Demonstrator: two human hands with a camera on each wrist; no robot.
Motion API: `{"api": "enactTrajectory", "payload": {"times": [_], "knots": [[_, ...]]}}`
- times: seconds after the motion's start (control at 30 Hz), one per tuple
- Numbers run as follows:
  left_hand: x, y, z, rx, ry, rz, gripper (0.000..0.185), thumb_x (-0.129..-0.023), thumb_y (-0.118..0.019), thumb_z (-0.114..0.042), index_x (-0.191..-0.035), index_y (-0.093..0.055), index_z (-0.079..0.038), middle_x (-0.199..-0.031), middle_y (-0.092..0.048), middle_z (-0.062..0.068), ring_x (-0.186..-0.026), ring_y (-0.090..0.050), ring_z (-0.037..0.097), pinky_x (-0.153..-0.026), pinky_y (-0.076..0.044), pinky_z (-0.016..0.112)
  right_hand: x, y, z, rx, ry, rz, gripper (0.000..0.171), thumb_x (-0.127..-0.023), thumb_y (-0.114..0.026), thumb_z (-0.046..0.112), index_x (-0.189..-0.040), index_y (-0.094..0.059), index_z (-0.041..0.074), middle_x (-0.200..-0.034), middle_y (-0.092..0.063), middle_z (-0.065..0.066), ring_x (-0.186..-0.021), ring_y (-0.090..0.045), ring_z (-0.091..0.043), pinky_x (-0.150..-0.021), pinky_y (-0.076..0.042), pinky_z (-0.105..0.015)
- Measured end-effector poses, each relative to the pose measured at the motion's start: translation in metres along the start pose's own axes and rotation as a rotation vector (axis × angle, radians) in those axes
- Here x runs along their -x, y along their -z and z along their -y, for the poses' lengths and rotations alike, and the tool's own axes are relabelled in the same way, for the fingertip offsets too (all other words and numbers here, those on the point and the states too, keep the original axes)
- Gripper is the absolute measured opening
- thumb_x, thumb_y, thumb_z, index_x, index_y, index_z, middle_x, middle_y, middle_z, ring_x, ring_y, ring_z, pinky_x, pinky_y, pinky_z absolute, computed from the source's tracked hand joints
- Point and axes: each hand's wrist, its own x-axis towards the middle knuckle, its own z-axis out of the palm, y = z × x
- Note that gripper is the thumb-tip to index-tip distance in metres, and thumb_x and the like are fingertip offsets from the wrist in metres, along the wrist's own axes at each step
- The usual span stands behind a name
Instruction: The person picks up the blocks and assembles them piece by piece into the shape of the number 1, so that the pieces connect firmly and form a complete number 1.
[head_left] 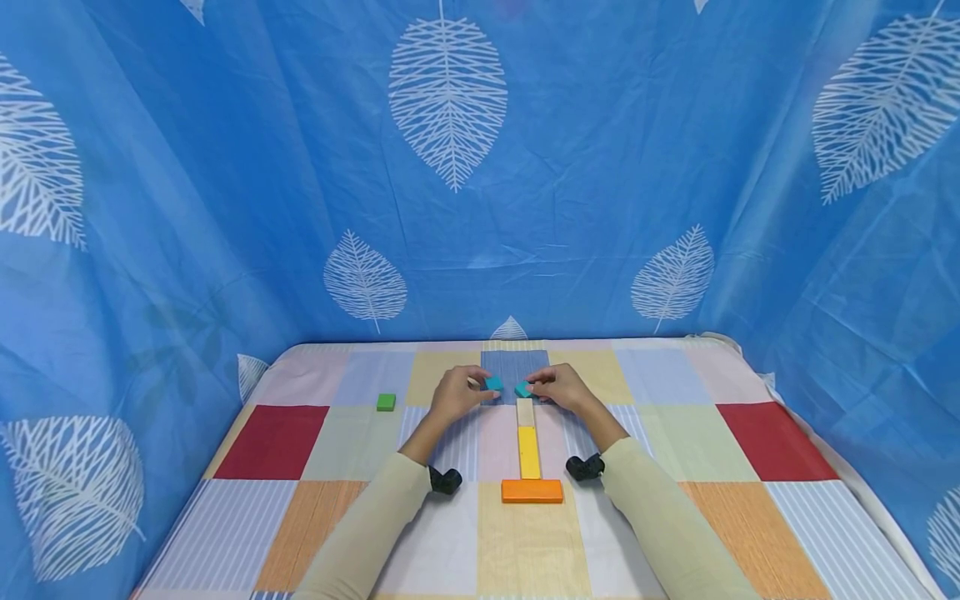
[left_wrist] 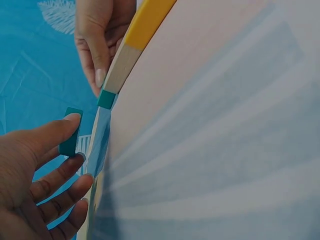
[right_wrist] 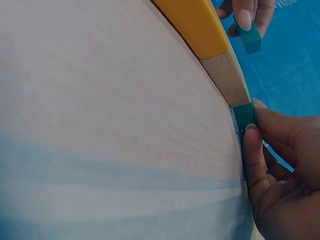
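A line of blocks lies on the patchwork cloth [head_left: 660,433]: an orange block [head_left: 532,491] crosswise nearest me, then a yellow block [head_left: 528,452], then a plain wooden block [head_left: 526,412]. My right hand [head_left: 531,388] pinches a teal block [right_wrist: 244,114] that sits against the far end of the wooden block [right_wrist: 227,75]. My left hand [head_left: 487,387] pinches a second teal block [left_wrist: 70,132] between thumb and fingers, just left of the first teal block [left_wrist: 106,99] and apart from it.
A small green block [head_left: 386,402] lies alone to the left on the cloth. Blue leaf-print curtain [head_left: 480,208] closes in the back and both sides. The table edge [head_left: 825,450] runs along the right.
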Motion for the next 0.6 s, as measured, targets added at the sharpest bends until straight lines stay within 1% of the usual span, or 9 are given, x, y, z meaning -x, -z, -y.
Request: {"api": "enactTrajectory", "payload": {"times": [0.13,0.2,0.4,0.6], "knots": [[0.0,-0.002,-0.002,0.001,0.001,0.022,0.032,-0.083,-0.086,-0.026,-0.111,-0.078,-0.012,-0.092,-0.073,0.001,-0.084,-0.068,0.018,-0.073,-0.055,0.035,0.0,0.0,0.0,-0.005,0.01,0.007,0.024,-0.096,-0.07,0.012,-0.115,-0.074,-0.003,-0.096,-0.071,-0.011,-0.077,-0.063,-0.015,-0.072,-0.057,-0.028],[0.0,-0.003,-0.002,0.001,0.002,0.033,0.033,-0.083,-0.086,-0.027,-0.112,-0.078,-0.012,-0.092,-0.073,0.0,-0.084,-0.067,0.018,-0.071,-0.054,0.034,-0.001,0.0,-0.001,-0.009,0.009,0.007,0.024,-0.096,-0.07,0.012,-0.115,-0.074,-0.003,-0.096,-0.071,-0.011,-0.078,-0.063,-0.015,-0.072,-0.057,-0.028],[-0.002,-0.006,0.0,-0.018,-0.016,0.035,0.034,-0.083,-0.086,-0.028,-0.112,-0.078,-0.012,-0.09,-0.073,-0.001,-0.077,-0.061,0.014,-0.064,-0.05,0.029,-0.001,0.0,0.0,-0.002,0.013,0.004,0.024,-0.096,-0.071,0.012,-0.115,-0.074,-0.002,-0.097,-0.071,-0.01,-0.079,-0.064,-0.015,-0.072,-0.057,-0.029],[-0.003,-0.011,0.0,-0.041,-0.026,0.041,0.034,-0.082,-0.086,-0.028,-0.111,-0.078,-0.012,-0.09,-0.074,0.0,-0.074,-0.059,0.012,-0.064,-0.049,0.028,0.0,0.0,0.0,-0.016,0.021,0.015,0.024,-0.096,-0.07,0.011,-0.115,-0.074,-0.003,-0.097,-0.071,-0.011,-0.078,-0.064,-0.015,-0.072,-0.057,-0.03]]}}
